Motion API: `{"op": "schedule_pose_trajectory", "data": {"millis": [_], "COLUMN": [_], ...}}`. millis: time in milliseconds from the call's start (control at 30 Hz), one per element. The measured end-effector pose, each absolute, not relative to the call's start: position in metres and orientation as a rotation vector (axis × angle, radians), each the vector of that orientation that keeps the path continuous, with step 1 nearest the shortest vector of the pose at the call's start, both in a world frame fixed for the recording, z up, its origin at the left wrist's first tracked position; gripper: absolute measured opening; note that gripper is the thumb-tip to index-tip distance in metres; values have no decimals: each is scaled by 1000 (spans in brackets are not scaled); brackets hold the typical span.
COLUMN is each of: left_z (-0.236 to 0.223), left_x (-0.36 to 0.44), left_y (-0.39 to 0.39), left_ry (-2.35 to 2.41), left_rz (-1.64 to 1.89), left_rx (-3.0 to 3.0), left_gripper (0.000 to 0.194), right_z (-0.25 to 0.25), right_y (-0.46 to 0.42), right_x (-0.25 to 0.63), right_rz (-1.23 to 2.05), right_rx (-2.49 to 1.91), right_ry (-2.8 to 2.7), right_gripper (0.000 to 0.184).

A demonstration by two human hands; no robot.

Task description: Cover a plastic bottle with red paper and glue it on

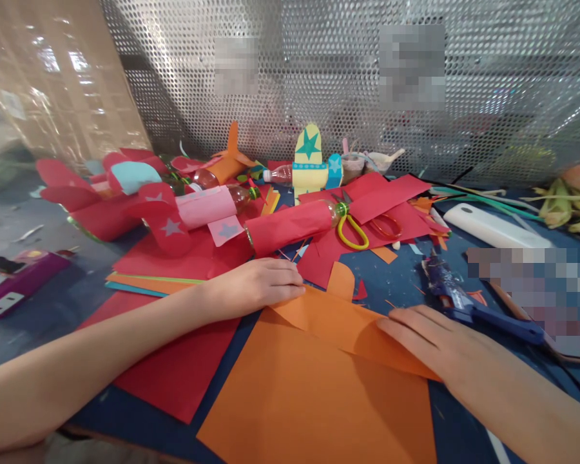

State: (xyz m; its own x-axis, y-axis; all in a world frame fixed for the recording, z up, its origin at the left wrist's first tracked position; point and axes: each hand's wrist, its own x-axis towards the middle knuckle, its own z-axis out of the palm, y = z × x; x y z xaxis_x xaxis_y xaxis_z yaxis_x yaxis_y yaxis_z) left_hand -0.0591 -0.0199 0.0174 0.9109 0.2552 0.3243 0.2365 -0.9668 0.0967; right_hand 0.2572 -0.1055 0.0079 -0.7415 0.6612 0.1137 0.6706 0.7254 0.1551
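A large orange paper sheet (328,406) lies at the front of the blue table. Across its far end is a narrower orange paper strip (341,325), slightly raised and casting a shadow. At the strip's left end my left hand (261,283) is closed, its fingers bent over the edge. My right hand (425,335) grips the right end, fingers together; both thumbs are hidden. A small rounded orange paper piece (341,281) stands out just beyond the strip. Behind it lies a plastic bottle wrapped in red paper (290,227), beside yellow-handled scissors (352,233).
Red paper sheets (174,361) lie under my left forearm. Several paper-covered bottles stand and lie behind, including a yellow one with a star (310,174). To the right are a blue glue gun (457,293) and a white bar-shaped object (495,225). A purple power strip (24,283) is at left.
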Motion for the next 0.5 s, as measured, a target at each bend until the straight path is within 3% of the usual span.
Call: {"op": "schedule_pose_trajectory", "data": {"millis": [300,500], "left_z": [24,36], "left_x": [-61,-61], "left_y": [-23,-38], "left_ry": [576,744], "left_rz": [306,305], "left_rx": [2886,2828], "left_gripper": [43,34], "right_z": [5,6], "right_y": [-105,-103], "right_x": [263,264], "right_rz": [-98,11], "right_rx": [-1136,-1097], "right_ry": [-2826,-2749], "right_gripper": [67,54]}}
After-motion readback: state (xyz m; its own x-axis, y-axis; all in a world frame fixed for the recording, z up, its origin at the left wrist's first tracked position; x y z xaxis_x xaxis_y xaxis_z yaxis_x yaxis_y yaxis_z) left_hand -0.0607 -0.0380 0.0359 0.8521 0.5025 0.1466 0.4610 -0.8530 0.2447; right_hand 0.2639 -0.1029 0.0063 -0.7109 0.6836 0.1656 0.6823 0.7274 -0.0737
